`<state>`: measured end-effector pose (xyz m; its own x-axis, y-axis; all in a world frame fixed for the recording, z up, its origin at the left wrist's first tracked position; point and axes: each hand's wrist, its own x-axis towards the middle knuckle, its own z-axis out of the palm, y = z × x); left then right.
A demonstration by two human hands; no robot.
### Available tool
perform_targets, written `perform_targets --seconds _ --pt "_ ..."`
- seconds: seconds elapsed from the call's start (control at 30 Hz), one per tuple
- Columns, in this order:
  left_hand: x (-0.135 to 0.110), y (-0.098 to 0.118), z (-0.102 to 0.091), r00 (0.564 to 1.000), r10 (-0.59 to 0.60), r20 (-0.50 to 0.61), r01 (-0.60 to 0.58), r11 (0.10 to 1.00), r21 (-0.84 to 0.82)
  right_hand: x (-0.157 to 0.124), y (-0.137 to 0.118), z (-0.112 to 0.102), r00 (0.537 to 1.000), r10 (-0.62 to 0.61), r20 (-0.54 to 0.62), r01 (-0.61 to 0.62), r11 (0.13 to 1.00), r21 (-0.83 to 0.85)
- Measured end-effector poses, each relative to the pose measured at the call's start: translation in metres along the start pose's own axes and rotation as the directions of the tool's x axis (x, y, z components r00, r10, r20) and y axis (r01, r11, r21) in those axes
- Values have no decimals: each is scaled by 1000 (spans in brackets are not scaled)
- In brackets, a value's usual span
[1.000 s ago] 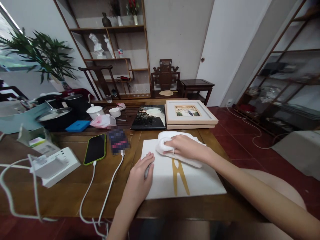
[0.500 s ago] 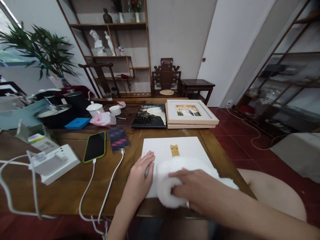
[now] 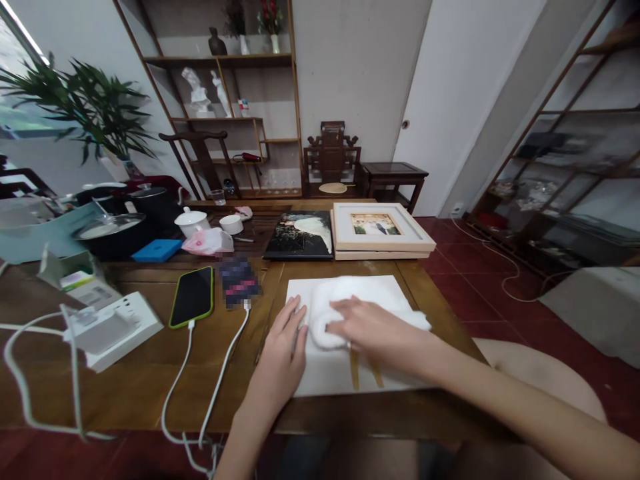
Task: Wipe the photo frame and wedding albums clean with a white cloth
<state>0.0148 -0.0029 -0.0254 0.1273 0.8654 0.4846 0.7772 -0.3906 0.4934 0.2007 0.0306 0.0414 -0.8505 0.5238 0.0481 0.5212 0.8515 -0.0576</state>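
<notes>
A white board [image 3: 330, 373] with a gold figure on it lies flat on the wooden table [image 3: 135, 387] in front of me. My right hand [image 3: 370, 327] presses a folded white cloth [image 3: 335, 303] onto the board's middle, fingers curled over it. My left hand [image 3: 283, 353] rests flat on the board's left edge, fingers spread, touching something thin and grey that I cannot make out.
Beyond the board lie a dark photo print [image 3: 300, 235] and stacked light picture frames [image 3: 377, 230]. To the left are a green-cased phone [image 3: 193, 297] on a cable, a white box [image 3: 115, 327], pots, cups and a blue box [image 3: 157, 250].
My right hand slid the cloth from the board's far end down to its near edge, then back up to the middle. The left hand stayed on the board's left edge.
</notes>
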Motion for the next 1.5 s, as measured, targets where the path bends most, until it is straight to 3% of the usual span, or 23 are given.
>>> perform_targets --seconds 0.13,0.23,0.43,0.57,0.67,0.77,1.0,1.1,1.2,1.3,1.4,1.5 --pt "-1 -1 2 999 -21 37 21 1000 6 -30 -37 17 993 -117 1 116 991 61" --pt "-2 -1 1 998 -30 49 30 1000 -5 -42 -45 12 986 -158 43 152 981 119" --pt "-1 -1 1 999 -23 33 25 999 -40 -17 -2 -20 999 23 49 -29 993 116" --pt "-1 -2 2 999 -30 28 31 998 -46 14 27 -24 991 128 27 -130 989 70" --pt "-1 -2 2 999 -39 29 41 998 -53 26 31 -21 992 128 13 -128 991 36" --pt "-2 -3 2 999 -44 27 46 997 -65 18 17 -13 998 60 14 -60 998 18" --pt "-2 -2 1 999 -25 28 26 998 -64 -35 -49 24 993 -88 -75 93 994 62" --pt "-2 -3 2 999 -27 30 29 997 -70 -43 -53 19 994 -100 -38 104 990 100" --pt "-3 -2 2 999 -36 15 37 995 -90 -36 -34 -2 999 -10 40 6 994 113" --pt "-2 2 0 999 -45 14 46 992 -119 -20 -8 -19 991 127 39 -129 990 63" --pt "1 8 -6 995 -100 -27 96 987 -132 4 5 -24 981 192 11 -192 981 1" --pt "3 12 -12 970 -216 -111 197 967 -162 25 0 -21 984 176 14 -175 984 -32"
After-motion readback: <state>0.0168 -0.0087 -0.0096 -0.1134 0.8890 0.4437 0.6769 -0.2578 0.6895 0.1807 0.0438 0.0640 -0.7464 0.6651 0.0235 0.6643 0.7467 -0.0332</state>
